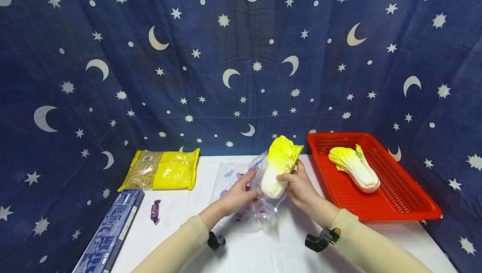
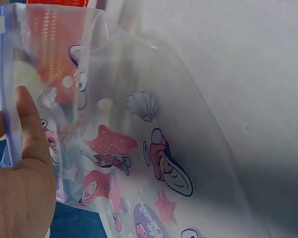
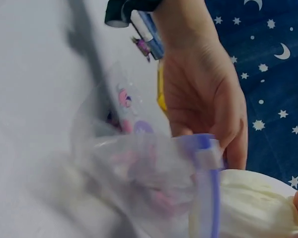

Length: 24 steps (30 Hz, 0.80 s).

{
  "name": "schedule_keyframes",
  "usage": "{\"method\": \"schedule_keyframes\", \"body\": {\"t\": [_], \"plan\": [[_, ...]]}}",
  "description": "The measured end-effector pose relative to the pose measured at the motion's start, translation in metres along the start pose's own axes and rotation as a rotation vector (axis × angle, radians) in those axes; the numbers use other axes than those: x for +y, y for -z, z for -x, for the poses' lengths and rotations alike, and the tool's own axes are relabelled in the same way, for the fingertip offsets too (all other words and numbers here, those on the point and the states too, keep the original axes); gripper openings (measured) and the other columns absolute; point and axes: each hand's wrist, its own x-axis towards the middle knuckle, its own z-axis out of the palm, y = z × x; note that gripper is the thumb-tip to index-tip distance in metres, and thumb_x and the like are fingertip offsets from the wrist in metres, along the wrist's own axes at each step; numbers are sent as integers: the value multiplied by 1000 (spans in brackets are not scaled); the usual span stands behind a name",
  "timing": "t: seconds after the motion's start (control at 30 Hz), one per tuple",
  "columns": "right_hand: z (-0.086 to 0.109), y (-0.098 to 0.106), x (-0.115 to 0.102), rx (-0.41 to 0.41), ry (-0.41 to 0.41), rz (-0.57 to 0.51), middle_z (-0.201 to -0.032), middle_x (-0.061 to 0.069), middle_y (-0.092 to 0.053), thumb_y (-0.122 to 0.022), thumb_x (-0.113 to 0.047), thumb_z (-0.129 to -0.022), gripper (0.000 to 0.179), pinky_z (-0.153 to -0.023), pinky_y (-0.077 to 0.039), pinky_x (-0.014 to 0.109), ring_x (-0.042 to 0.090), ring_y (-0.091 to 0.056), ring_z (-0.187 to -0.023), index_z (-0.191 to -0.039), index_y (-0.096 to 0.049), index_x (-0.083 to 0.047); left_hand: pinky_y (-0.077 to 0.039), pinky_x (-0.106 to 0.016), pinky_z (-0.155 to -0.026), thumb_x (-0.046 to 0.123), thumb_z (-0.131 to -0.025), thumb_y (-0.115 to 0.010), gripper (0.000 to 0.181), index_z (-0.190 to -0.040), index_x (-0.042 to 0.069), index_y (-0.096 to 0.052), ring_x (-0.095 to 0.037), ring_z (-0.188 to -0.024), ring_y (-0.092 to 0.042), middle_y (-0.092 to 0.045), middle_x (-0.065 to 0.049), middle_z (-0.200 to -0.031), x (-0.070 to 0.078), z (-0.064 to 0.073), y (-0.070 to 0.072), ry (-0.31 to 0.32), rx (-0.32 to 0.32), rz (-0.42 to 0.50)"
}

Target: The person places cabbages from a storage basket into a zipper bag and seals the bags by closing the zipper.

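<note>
Left hand (image 1: 239, 193) is pinching the bag (image 2: 134, 139) at its rim (image 2: 8, 84), right hand (image 1: 301, 187) is gripping the cabbage (image 1: 279, 166) base-down between the fingers (image 1: 249, 176), wider spreading probably helping.

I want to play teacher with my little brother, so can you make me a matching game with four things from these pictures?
Things:
1. Zip bag
2. Wrapped candy
3. Right hand
4. Basket

Clues:
A. Gripping a cabbage
B. See-through, with printed pictures
C. Red, with a second cabbage inside
D. Purple, lying on the white table

Right pairs: 1-B, 2-D, 3-A, 4-C
</note>
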Motion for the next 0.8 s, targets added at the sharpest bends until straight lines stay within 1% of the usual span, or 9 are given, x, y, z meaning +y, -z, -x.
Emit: {"method": "schedule_keyframes", "body": {"t": [0.17,0.27,0.43,0.57,0.67,0.73,0.8], "plan": [[1,4,3,6,28,92,-151,23,-36,-56,12,-83,91,-91,-50,28,31,-44,-128,-158,-12,-12,-59,-33,-84,9,-93,-69,81,-163,8,-26,-21,-88,-69,-12,-17,-169,2,0,0,-8,16,13],[2,5,6,-1,49,140,-149,22,-38,-57,12,-82,90,-87,-51,25,31,-44,-126,-157,-13,-11,-59,-33,-85,9,-93,-69,82,-163,8,-26,-23,-87,-70,-12,-16,-169,4,-1,0,-4,27,18],[4,5,8,-21,88,203,-146,23,-40,-60,13,-81,91,-87,-52,26,35,-47,-124,-157,-16,-9,-60,-34,-83,9,-92,-68,82,-163,9,-27,-22,-83,-70,-14,-15,-169,4,-4,0,-3,64,-4],[7,6,9,-37,101,270,-148,23,-40,-62,11,-81,92,-92,-50,28,38,-47,-127,-158,-16,-9,-61,-37,-81,7,-91,-68,82,-163,11,-28,-19,-80,-67,-17,-13,-169,5,-6,1,-9,103,-1],[9,7,11,-48,108,315,-147,24,-40,-64,11,-81,95,-93,-50,30,39,-48,-128,-159,-15,-10,-61,-38,-79,5,-91,-68,83,-163,11,-27,-17,-78,-64,-25,-17,-165,6,-8,1,-42,122,54],[8,7,13,-46,121,335,-145,25,-41,-65,10,-80,96,-91,-51,30,39,-50,-125,-160,-16,-10,-62,-36,-78,3,-90,-68,84,-163,11,-26,-17,-76,-63,-32,-21,-159,7,-9,0,-64,128,92],[6,7,16,-41,140,356,-143,25,-42,-66,10,-79,96,-88,-52,30,38,-52,-121,-159,-18,-10,-62,-35,-78,2,-91,-67,84,-163,9,-24,-16,-76,-61,-30,-20,-160,6,-9,-1,-83,126,126]]}}
